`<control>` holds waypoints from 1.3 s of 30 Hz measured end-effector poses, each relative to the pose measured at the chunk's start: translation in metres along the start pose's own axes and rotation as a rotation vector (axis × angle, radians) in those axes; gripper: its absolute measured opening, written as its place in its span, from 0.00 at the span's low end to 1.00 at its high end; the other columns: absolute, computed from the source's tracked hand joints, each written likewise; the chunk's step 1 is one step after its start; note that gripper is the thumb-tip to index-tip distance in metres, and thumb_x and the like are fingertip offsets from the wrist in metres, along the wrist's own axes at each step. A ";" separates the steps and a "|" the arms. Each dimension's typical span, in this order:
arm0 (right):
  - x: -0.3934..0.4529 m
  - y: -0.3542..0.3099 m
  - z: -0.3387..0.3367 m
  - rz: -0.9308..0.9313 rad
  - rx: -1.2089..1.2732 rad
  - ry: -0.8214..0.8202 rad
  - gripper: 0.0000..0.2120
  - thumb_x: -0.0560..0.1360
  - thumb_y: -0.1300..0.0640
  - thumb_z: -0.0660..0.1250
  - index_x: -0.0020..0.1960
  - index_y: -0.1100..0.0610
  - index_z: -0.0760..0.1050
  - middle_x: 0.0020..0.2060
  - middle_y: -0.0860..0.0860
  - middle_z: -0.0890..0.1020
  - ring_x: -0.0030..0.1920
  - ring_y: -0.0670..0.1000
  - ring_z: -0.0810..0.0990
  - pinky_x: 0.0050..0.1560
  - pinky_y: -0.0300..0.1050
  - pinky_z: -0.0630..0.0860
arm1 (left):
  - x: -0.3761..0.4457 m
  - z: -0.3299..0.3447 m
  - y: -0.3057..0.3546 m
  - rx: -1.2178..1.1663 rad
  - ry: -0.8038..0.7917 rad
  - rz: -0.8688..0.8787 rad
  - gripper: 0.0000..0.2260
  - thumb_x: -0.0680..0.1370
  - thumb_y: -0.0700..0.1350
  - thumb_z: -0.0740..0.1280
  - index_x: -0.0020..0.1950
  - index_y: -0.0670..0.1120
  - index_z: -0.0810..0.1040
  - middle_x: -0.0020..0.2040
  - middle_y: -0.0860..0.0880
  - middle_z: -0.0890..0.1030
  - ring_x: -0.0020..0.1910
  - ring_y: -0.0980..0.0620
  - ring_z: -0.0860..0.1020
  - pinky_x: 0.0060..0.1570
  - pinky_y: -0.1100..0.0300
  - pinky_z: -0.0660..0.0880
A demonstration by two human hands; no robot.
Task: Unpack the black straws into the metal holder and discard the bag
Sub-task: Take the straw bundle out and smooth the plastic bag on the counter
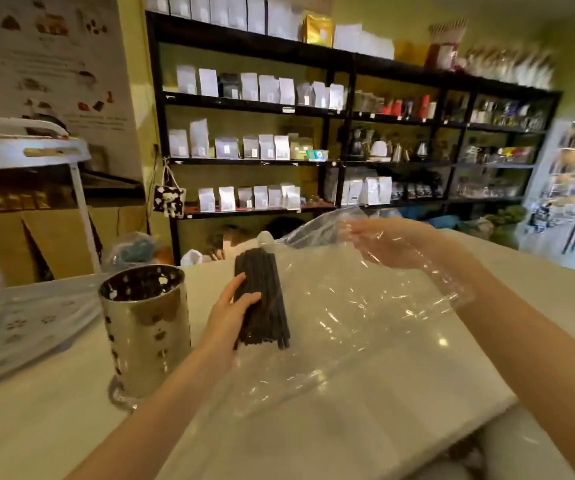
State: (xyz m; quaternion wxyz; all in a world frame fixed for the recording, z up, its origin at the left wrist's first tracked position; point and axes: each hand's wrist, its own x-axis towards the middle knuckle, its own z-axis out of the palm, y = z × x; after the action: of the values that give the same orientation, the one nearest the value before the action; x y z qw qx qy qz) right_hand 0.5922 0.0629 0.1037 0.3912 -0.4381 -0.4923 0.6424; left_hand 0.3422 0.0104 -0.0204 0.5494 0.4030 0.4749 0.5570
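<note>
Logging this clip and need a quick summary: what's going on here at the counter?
A person is unpacking straws. The left hand grips a bundle of black straws lying on the counter, while the right hand is inside the clear bag, lifting it off them. The metal holder stands upright just left of the left hand, and no straws show in it. The bag is not yet discarded.
</note>
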 end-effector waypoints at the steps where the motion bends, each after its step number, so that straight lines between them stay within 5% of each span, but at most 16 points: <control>1: -0.003 0.012 -0.005 0.061 -0.058 0.022 0.03 0.69 0.60 0.70 0.40 0.60 0.78 0.32 0.53 0.79 0.24 0.42 0.75 0.26 0.32 0.75 | 0.000 -0.001 -0.007 0.035 0.028 0.003 0.21 0.75 0.44 0.64 0.67 0.58 0.66 0.50 0.51 0.75 0.44 0.50 0.78 0.24 0.64 0.76; 5: -0.002 0.062 -0.030 0.193 -0.232 0.044 0.07 0.74 0.60 0.66 0.51 0.55 0.78 0.45 0.53 0.83 0.27 0.42 0.80 0.31 0.36 0.79 | -0.003 -0.006 -0.033 0.244 0.061 0.068 0.22 0.75 0.43 0.64 0.68 0.56 0.64 0.57 0.50 0.71 0.44 0.52 0.76 0.32 0.62 0.76; 8: 0.004 0.090 -0.035 0.224 -0.265 0.066 0.08 0.76 0.62 0.64 0.54 0.57 0.76 0.43 0.54 0.83 0.31 0.45 0.82 0.33 0.38 0.79 | -0.007 -0.012 -0.052 0.424 0.105 0.115 0.23 0.75 0.44 0.64 0.69 0.55 0.63 0.62 0.47 0.70 0.45 0.55 0.74 0.39 0.62 0.75; 13: 0.016 0.126 -0.029 0.182 -0.434 0.219 0.07 0.75 0.63 0.64 0.52 0.59 0.76 0.37 0.54 0.84 0.28 0.43 0.82 0.31 0.37 0.78 | -0.016 -0.012 -0.065 0.695 0.171 0.225 0.24 0.75 0.45 0.65 0.70 0.52 0.62 0.62 0.45 0.71 0.40 0.58 0.74 0.27 0.70 0.73; 16: 0.021 0.144 -0.023 0.121 -0.506 0.348 0.03 0.73 0.66 0.65 0.46 0.60 0.74 0.24 0.50 0.83 0.23 0.45 0.80 0.26 0.35 0.74 | -0.019 -0.014 -0.072 0.818 0.202 0.209 0.25 0.75 0.49 0.64 0.70 0.50 0.61 0.64 0.42 0.71 0.54 0.48 0.74 0.48 0.55 0.77; 17: 0.023 0.149 -0.022 0.078 -0.541 0.417 0.06 0.72 0.67 0.65 0.49 0.62 0.74 0.26 0.53 0.83 0.26 0.49 0.80 0.29 0.38 0.75 | -0.020 -0.015 -0.073 0.859 0.219 0.191 0.25 0.75 0.50 0.63 0.70 0.50 0.61 0.64 0.42 0.72 0.58 0.44 0.73 0.56 0.48 0.74; 20: 0.019 0.158 -0.013 -0.091 -0.849 0.549 0.21 0.72 0.65 0.65 0.65 0.63 0.67 0.52 0.62 0.81 0.51 0.59 0.77 0.52 0.50 0.73 | -0.023 -0.017 -0.076 0.948 0.244 0.164 0.24 0.76 0.53 0.59 0.71 0.48 0.61 0.66 0.40 0.72 0.64 0.41 0.69 0.65 0.44 0.65; 23: -0.009 0.167 0.017 -0.423 -1.084 0.400 0.19 0.74 0.60 0.65 0.65 0.59 0.70 0.59 0.57 0.78 0.60 0.59 0.72 0.59 0.49 0.67 | -0.029 -0.022 -0.076 0.902 0.180 0.124 0.23 0.78 0.54 0.55 0.72 0.50 0.58 0.70 0.41 0.66 0.69 0.42 0.64 0.68 0.47 0.61; 28: -0.066 0.197 0.084 -0.795 -1.117 -0.099 0.10 0.74 0.57 0.65 0.53 0.57 0.79 0.50 0.53 0.82 0.53 0.52 0.77 0.54 0.45 0.72 | -0.046 -0.031 -0.074 1.016 0.131 0.246 0.20 0.79 0.51 0.53 0.71 0.48 0.61 0.72 0.41 0.60 0.72 0.46 0.57 0.68 0.60 0.51; 30: -0.073 0.209 0.102 -0.834 -1.210 -0.200 0.13 0.76 0.55 0.62 0.56 0.58 0.78 0.53 0.54 0.81 0.55 0.53 0.77 0.56 0.47 0.72 | -0.050 -0.037 -0.071 1.054 0.066 0.350 0.19 0.79 0.48 0.54 0.70 0.46 0.63 0.74 0.43 0.57 0.73 0.48 0.54 0.64 0.69 0.46; 35: -0.071 0.234 0.112 -0.797 -1.386 -0.254 0.21 0.78 0.51 0.56 0.68 0.58 0.67 0.65 0.54 0.74 0.66 0.53 0.68 0.67 0.50 0.66 | -0.057 -0.051 -0.072 1.095 -0.152 0.442 0.18 0.80 0.47 0.52 0.70 0.50 0.62 0.75 0.49 0.55 0.73 0.56 0.51 0.68 0.66 0.45; 39: -0.069 0.236 0.113 -0.815 -1.417 -0.267 0.18 0.78 0.55 0.59 0.66 0.57 0.70 0.63 0.54 0.75 0.63 0.55 0.71 0.64 0.52 0.68 | -0.060 -0.050 -0.075 1.116 -0.243 0.468 0.19 0.80 0.49 0.52 0.71 0.51 0.59 0.75 0.51 0.55 0.72 0.60 0.47 0.69 0.63 0.45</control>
State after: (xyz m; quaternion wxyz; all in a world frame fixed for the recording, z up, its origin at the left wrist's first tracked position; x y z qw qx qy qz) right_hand 0.4898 -0.0841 -0.0996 0.1626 -0.2879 -0.9431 0.0345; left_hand 0.3149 -0.0573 -0.1004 0.1692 0.7837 0.5278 0.2803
